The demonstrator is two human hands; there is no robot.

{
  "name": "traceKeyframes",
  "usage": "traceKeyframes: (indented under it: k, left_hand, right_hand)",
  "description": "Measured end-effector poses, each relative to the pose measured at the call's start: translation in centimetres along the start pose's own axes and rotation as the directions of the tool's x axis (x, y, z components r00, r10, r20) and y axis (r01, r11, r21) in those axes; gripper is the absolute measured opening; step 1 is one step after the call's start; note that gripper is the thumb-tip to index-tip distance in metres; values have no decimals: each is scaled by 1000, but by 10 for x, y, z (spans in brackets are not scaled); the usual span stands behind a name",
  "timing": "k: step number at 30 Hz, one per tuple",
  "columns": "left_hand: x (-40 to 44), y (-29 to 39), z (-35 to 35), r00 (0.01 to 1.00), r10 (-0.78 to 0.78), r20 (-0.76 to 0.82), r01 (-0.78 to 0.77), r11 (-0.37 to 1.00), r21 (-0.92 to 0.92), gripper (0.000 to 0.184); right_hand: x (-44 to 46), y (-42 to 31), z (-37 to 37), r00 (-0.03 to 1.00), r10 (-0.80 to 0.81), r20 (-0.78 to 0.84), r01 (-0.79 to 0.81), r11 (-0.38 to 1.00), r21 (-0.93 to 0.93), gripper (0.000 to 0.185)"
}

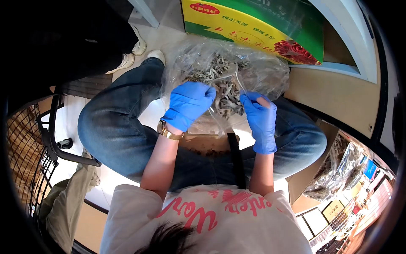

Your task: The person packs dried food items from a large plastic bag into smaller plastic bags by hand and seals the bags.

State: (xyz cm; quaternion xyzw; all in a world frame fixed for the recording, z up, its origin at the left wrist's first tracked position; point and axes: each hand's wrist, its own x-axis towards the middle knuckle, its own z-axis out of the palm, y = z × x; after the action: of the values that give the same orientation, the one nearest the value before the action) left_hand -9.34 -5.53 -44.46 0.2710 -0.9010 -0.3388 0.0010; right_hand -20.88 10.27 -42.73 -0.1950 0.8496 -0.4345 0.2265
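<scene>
My left hand (189, 103), in a blue glove with a gold watch at the wrist, is closed on the left edge of a clear plastic bag (220, 121). My right hand (261, 122), also blue-gloved, pinches the bag's right side; a patch of bare skin shows near its fingers. Greyish-brown dried strips (229, 98) are visible between my hands, in or behind this bag. Just beyond lies a large, crumpled clear sack (266, 70) with more of the same dried strips (219, 64). The exact kind of strips I cannot make out.
A green and yellow carton (249, 29) stands behind the sack. Below my hands, between my legs, sits a box (207, 144) with dark bits in it. Another person's shoes (131, 51) are at upper left. A wire rack (27, 156) is at left, and a plastic-wrapped bundle (334, 178) at right.
</scene>
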Motion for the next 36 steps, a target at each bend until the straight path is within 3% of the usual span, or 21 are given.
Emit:
traceKeyframes:
  k: [1, 2, 4, 6, 8, 10, 12, 14, 15, 17, 20, 22, 23, 24, 25, 26, 29, 30, 32, 34, 36]
  left_hand:
    - [1, -3, -5, 999, -22, 23, 22, 999, -26, 36]
    - [3, -2, -12, 998, -44, 46, 46, 998, -52, 36]
    - [2, 14, -32, 994, -69, 86, 81, 985, -149, 37]
    - [-2, 30, -38, 997, 45, 58, -20, 924, -382, 38]
    - [2, 30, -26, 990, 77, 116, -28, 925, -378, 35]
    - [6, 23, 1, 989, 148, 14, -130, 906, -403, 30]
    - [4, 29, -16, 986, 167, 25, -140, 892, -429, 30]
    - [-5, 36, -35, 927, 105, 359, 242, 563, -790, 33]
    - [-2, 30, -24, 953, 120, 278, 150, 610, -778, 33]
    - [-1, 29, -17, 963, 89, 256, 145, 627, -765, 32]
    - [-4, 32, -15, 966, 49, 255, 173, 610, -774, 30]
    - [-6, 34, -13, 979, 79, 186, 130, 460, -878, 29]
    - [-4, 33, -12, 977, 70, 203, 145, 479, -866, 29]
    - [-3, 32, -12, 977, 74, 198, 139, 480, -866, 29]
    - [-4, 32, -12, 978, 30, 207, 173, 435, -884, 29]
    - [-4, 31, -12, 977, -18, 213, 203, 387, -899, 30]
    - [-5, 28, -21, 970, 21, 243, 210, 431, -877, 29]
    - [-4, 28, -17, 970, 26, 241, 206, 434, -877, 29]
    - [-1, 32, 9, 948, 87, 306, 157, 710, -687, 28]
    - [-2, 38, 27, 951, 110, 290, 135, 695, -706, 26]
    - [-9, 52, 14, 940, 226, 256, 133, 447, -884, 23]
  right_hand:
    - [1, -6, -6, 1000, 25, 15, -27, 997, 74, 12]
    - [10, 10, -12, 998, 6, -59, -5, 1000, 11, 13]
    - [13, -18, -36, 971, 72, -226, -40, 989, 146, 15]
    - [9, -39, -37, 976, -2, -217, 25, 994, 104, 15]
    - [1, -43, -29, 991, -61, -116, 59, 998, -15, 15]
    - [8, -23, -23, 993, -116, 15, 117, 971, -209, 15]
    - [5, -23, -23, 962, -192, -193, 194, 981, -9, 15]
    - [0, -37, -30, 971, -97, -220, 99, 995, -2, 20]
    - [0, -29, -31, 972, -86, -218, 88, 996, 0, 20]
    - [15, -12, -31, 996, -74, 43, 81, 981, -177, 27]
    - [18, -9, -32, 997, -52, -52, 47, 994, -102, 32]
    - [15, -1, -29, 991, -122, -52, 111, 978, -176, 25]
    - [16, 6, -26, 985, 107, 135, -95, 992, -89, 21]
    - [17, 10, -25, 892, 307, 332, -310, 950, -45, 17]
    - [12, 13, -20, 919, 308, 244, -345, 931, 123, 10]
    - [10, 7, -19, 920, 302, 250, -339, 933, 121, 10]
    - [-1, -8, -17, 990, 113, -87, -90, 968, 232, 3]
    - [-2, -13, -14, 993, 102, -63, -93, 986, 140, 2]
    - [-2, -10, -16, 991, -28, 132, 43, 993, -111, 6]
    - [-4, -10, -19, 990, -107, 95, 114, 991, -73, 13]
    - [-12, -13, -21, 984, -165, 68, 167, 985, -31, 21]
